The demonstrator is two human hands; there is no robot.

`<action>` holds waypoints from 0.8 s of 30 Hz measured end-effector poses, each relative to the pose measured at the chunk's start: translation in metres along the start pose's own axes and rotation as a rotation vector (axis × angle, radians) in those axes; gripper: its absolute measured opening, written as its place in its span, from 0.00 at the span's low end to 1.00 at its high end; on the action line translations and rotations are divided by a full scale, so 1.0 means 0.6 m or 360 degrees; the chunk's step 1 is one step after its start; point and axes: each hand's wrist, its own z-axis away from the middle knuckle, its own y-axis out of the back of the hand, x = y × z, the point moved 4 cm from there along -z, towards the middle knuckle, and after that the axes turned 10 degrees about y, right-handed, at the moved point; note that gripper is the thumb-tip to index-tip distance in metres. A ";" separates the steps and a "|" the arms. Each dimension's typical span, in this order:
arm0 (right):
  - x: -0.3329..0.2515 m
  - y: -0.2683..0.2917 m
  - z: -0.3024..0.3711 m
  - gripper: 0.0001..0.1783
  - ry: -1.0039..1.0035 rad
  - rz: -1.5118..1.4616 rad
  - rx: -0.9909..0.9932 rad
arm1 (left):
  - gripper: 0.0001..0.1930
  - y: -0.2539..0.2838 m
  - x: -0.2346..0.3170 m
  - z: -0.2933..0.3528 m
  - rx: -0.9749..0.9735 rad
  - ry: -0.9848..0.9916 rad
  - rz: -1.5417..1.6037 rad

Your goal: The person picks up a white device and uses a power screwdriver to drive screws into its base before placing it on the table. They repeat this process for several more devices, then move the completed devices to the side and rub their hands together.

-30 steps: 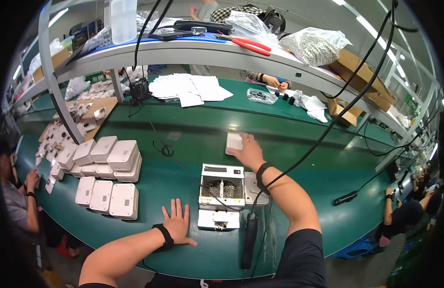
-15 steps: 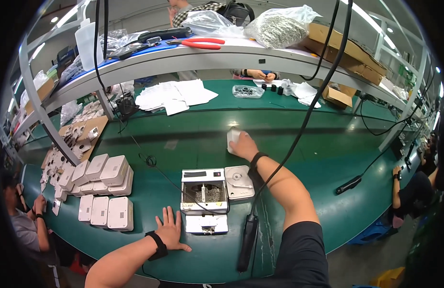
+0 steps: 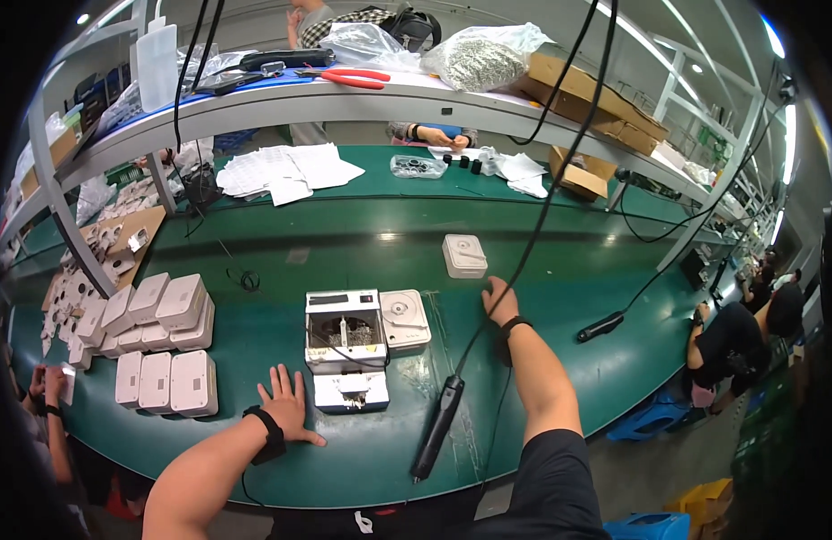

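Observation:
My left hand (image 3: 288, 407) lies flat on the green table, fingers spread, beside a white screw feeder (image 3: 348, 355) with a pile of small screws inside. My right hand (image 3: 499, 302) is just in front of a white square housing (image 3: 465, 258), apart from it and holding nothing visible; its fingers are loosely bent and partly hidden. Another white housing (image 3: 404, 321) with a round centre sits against the feeder's right side. A black electric screwdriver (image 3: 438, 427) hangs on its cable between my arms, low over the table.
Stacked white housings (image 3: 168, 346) stand at the left, before a board of small parts (image 3: 105, 256). Papers (image 3: 290, 173) lie across the far bench. A second screwdriver (image 3: 601, 327) is at the right. A shelf with red-handled pliers (image 3: 353, 78) spans above. Co-workers sit at both sides and opposite.
My right hand has let go of the white housing, which now stands on the table, and has drawn back toward me. The view has shifted to the right; my left hand stays flat.

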 end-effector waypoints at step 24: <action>-0.490 0.301 0.329 0.50 -0.0914 -0.3140 0.0269 | 0.43 0.009 0.012 0.241 -0.0353 -0.0775 0.2129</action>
